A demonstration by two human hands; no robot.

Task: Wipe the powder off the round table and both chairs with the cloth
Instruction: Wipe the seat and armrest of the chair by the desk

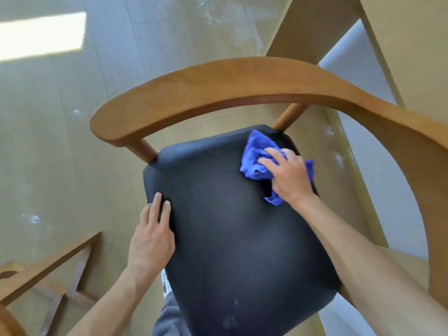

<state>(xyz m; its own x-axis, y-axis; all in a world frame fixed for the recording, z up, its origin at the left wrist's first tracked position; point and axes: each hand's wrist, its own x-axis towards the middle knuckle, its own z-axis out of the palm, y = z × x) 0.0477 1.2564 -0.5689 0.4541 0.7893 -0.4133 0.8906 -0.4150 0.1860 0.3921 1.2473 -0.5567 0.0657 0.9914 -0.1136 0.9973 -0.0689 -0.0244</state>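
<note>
A wooden chair with a curved backrest (218,81) and a black padded seat (232,226) fills the middle of the view. My right hand (288,175) presses a crumpled blue cloth (257,156) onto the seat's far right corner, fingers spread over it. My left hand (152,236) rests flat on the seat's left edge with straight fingers. Faint whitish powder marks (230,318) show near the seat's front edge.
Part of a second wooden chair (48,267) shows at the lower left. A pale wooden table base (315,23) and panels rise at the upper right. The floor (60,154) is light wood with white powder smudges (31,218) in places.
</note>
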